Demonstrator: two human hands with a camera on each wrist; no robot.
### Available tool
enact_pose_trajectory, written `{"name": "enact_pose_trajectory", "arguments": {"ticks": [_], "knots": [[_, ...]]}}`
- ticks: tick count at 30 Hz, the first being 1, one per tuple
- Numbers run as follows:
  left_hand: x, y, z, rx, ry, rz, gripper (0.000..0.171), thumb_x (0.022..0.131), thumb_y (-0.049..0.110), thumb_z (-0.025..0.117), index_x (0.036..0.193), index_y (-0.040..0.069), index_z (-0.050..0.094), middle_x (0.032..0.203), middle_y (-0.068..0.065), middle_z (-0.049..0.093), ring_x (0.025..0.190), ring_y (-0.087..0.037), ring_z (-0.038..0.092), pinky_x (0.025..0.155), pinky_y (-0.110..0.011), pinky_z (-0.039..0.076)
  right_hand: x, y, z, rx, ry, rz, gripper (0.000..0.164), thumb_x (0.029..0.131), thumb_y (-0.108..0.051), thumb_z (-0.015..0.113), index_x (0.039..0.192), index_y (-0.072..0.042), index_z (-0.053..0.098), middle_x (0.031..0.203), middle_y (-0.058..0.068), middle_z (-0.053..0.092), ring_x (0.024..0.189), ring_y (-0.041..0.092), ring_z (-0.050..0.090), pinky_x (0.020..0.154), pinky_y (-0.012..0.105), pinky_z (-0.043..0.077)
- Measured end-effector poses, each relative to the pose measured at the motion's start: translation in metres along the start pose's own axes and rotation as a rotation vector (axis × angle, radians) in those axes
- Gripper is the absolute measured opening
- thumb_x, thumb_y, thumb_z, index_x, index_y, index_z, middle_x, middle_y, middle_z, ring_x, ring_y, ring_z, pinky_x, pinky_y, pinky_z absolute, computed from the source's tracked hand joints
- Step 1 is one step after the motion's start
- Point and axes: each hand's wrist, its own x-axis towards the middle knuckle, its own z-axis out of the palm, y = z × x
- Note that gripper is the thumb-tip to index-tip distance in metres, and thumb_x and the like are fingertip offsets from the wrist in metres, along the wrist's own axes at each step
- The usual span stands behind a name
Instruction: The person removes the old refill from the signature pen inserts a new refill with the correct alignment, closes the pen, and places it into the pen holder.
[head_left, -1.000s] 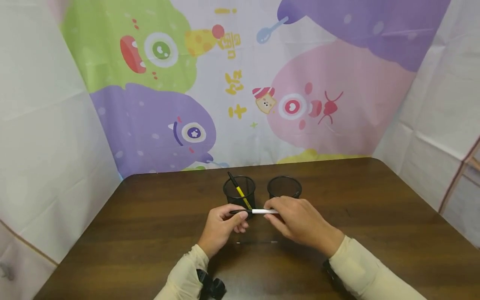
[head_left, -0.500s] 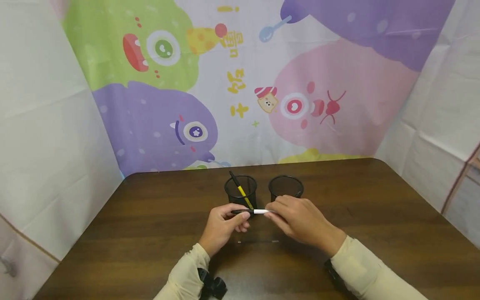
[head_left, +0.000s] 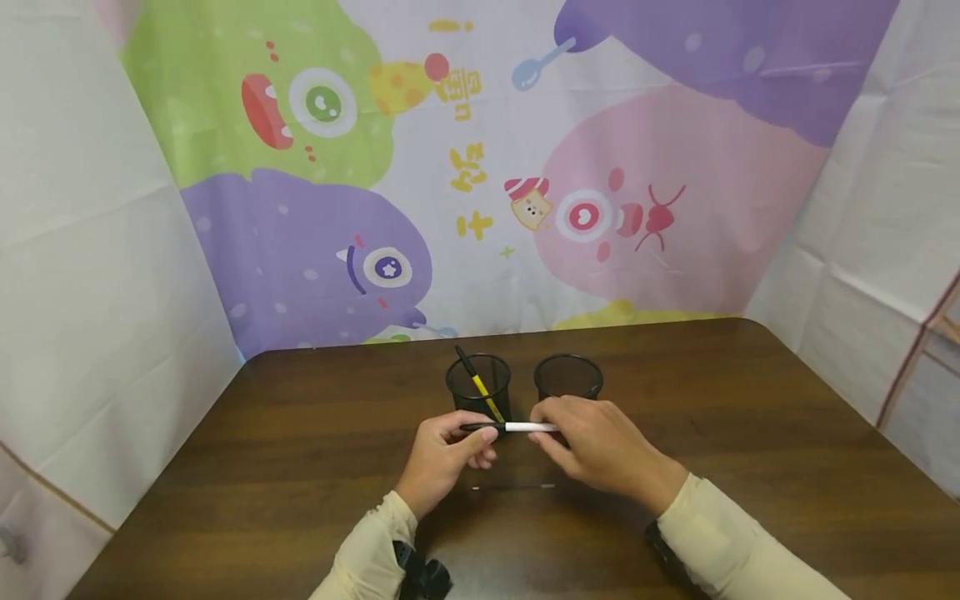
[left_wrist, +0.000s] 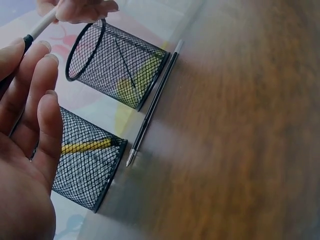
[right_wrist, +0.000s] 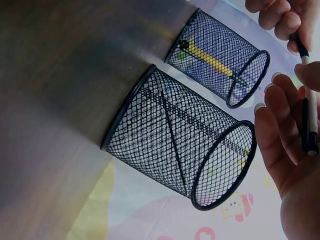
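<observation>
A ballpoint pen [head_left: 519, 427] with a white barrel and a black end lies level between both hands in the head view. My left hand [head_left: 448, 454] pinches its black end between thumb and fingers. My right hand [head_left: 611, 442] holds the white barrel at the other end. A black clip and push button on the pen show over the right palm in the right wrist view. Below the hands, a thin black pen refill [left_wrist: 151, 107] with a metal tip lies on the table, in front of two mesh cups.
The left black mesh cup [head_left: 459, 404] holds a yellow-and-black pen [head_left: 482, 387]. Inside the right mesh cup [right_wrist: 145, 120] leans a thin dark stick [right_wrist: 172, 140]. Both cups stand just beyond the hands on a brown wooden table [head_left: 262, 467]. A cartoon-printed cloth [head_left: 487, 283] hangs behind.
The right fingertips closed further over the white barrel half a second ago, then drew back, so more white shows again. The left hand keeps its pinch. Refill and cups stay put.
</observation>
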Motion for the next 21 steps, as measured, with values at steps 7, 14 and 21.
{"name": "enact_pose_trajectory", "arguments": {"ticks": [7,14,21], "knots": [[0.001,0.0002,0.0011,0.011,0.002,0.001,0.017,0.094,0.012,0.072,0.104,-0.001,0.072,0.073,-0.014,0.07,0.063,-0.019,0.069,0.059,-0.035,0.06,0.0006,0.0034,-0.0029,-0.016,0.014,-0.035,0.011,0.094,-0.025,0.072,0.096,-0.014,0.069,0.082,-0.009,0.061,0.066,0.003,0.049,0.054,0.022,0.046],[0.0025,-0.0008,0.001,0.015,0.007,-0.009,0.017,0.093,0.011,0.073,0.103,-0.002,0.072,0.072,-0.014,0.07,0.063,-0.019,0.069,0.06,-0.033,0.059,-0.0005,0.0035,-0.0005,-0.022,0.0,-0.058,0.015,0.099,-0.027,0.065,0.092,-0.015,0.07,0.077,-0.011,0.055,0.063,0.001,0.045,0.052,0.019,0.043],[0.0017,-0.0005,0.0008,0.015,0.003,0.005,0.014,0.093,0.009,0.072,0.1,-0.003,0.072,0.072,-0.015,0.07,0.063,-0.019,0.069,0.059,-0.033,0.059,-0.0012,0.0016,0.0007,-0.002,0.004,-0.031,0.017,0.097,-0.028,0.068,0.1,-0.012,0.072,0.081,-0.009,0.061,0.066,0.001,0.05,0.054,0.021,0.047]]}}
